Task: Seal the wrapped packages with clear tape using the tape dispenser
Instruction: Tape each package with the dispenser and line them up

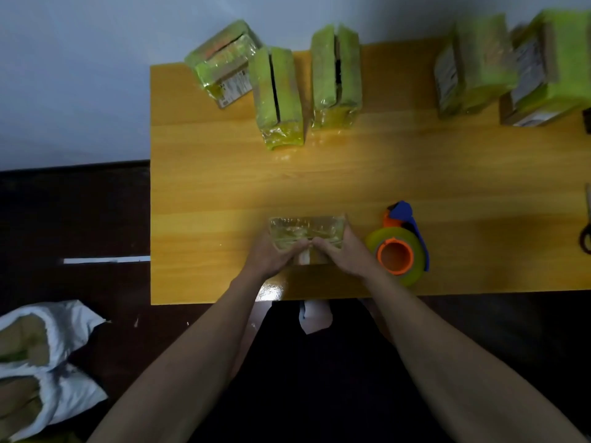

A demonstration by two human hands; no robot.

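Note:
A small package (306,230) wrapped in shiny clear-yellowish tape stands near the front edge of the orange-yellow table (224,193). My left hand (275,255) grips its left side and my right hand (340,252) grips its right side, with thumbs meeting on the near face. The tape dispenser (399,247), with an orange core, blue handle and a yellowish-clear roll, lies on the table just right of my right hand, untouched.
Several green-wrapped packages stand along the far edge: three at the back left (278,97) and two at the back right (473,65). Scissors (587,231) lie at the right edge. White sacks (41,356) sit on the dark floor at left.

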